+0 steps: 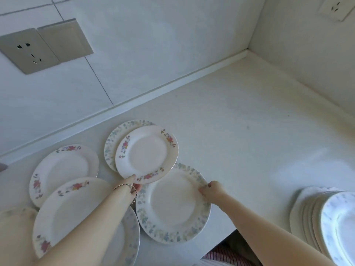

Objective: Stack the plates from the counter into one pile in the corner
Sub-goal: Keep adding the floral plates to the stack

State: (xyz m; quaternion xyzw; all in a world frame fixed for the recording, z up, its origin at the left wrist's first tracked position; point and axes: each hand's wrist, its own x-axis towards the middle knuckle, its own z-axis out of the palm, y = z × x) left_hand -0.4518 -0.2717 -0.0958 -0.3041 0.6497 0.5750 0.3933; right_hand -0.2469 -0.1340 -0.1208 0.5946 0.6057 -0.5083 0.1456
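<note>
Several floral-rimmed plates lie spread over the white counter [240,116]. My left hand [132,186] pinches the near rim of a red-flowered plate [147,153], which is lifted and overlaps a blue-rimmed plate [115,138] behind it. My right hand [210,190] grips the right edge of a larger blue-rimmed plate [172,204] near the counter's front. Two more red-flowered plates [63,167] [73,206] lie at the left. Another blue-rimmed plate [126,237] is partly hidden under my left forearm.
The counter's corner [247,52] where the two walls meet is at the upper right. A pile of plates [317,217] stands at the right front. Wall sockets [28,50] sit at the upper left. The counter's front edge runs along the bottom.
</note>
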